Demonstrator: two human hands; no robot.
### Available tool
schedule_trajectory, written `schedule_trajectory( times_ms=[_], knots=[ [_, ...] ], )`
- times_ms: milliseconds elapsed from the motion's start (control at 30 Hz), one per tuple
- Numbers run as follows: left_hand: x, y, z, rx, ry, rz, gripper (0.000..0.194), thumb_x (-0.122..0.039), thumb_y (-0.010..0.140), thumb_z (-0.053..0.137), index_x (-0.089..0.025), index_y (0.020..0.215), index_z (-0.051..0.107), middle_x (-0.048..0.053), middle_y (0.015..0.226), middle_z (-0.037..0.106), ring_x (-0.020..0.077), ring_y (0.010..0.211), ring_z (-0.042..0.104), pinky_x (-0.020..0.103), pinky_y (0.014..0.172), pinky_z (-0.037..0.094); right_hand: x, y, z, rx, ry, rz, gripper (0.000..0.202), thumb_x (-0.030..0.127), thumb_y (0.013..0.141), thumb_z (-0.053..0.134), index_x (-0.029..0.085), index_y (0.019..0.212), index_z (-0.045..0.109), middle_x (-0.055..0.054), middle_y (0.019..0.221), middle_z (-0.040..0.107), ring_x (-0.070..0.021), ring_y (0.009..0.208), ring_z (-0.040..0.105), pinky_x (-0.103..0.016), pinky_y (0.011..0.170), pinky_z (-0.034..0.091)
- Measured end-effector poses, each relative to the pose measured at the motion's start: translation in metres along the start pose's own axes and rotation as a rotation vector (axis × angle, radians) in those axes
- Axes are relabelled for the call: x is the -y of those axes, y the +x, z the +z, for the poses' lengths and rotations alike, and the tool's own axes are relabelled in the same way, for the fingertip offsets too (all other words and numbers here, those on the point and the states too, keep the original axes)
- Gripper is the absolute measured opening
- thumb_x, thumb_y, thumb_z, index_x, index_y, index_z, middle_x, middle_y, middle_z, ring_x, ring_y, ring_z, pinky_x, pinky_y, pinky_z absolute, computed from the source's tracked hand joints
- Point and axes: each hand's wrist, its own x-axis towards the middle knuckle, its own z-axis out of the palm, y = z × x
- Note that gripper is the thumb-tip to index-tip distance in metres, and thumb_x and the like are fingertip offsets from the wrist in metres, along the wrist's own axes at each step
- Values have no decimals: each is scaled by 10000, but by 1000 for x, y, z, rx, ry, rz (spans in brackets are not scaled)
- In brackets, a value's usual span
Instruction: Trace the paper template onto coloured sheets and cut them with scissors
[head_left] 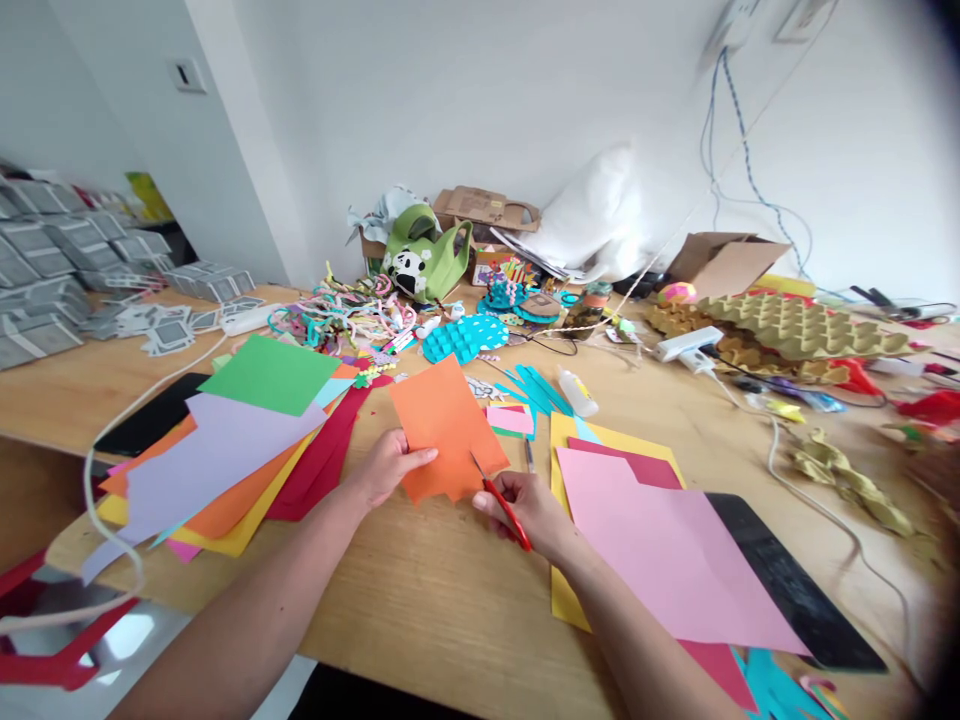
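Scissors (507, 512) apparently against orange paper (447, 422)

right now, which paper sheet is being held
The orange sheet pinched by the left hand; the green sheet and large pink sheet lie on piles.

Coloured paper (445, 418) and scissors (511, 515) mark a craft workspace.
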Motion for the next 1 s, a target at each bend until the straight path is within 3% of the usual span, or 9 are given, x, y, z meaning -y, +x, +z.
schedule_trajectory(
  times_ms=[1000],
  knots=[
    [2,0,-1,-7,-17,3,448,-322,627,814,-120,1010,695,111,985,728,267,927,674,380,873,487,-4,2,0,1,46,16,438,513,646,749,200,590,448,19,467,561,-112,427,515,-207,395,332]
  ],
)
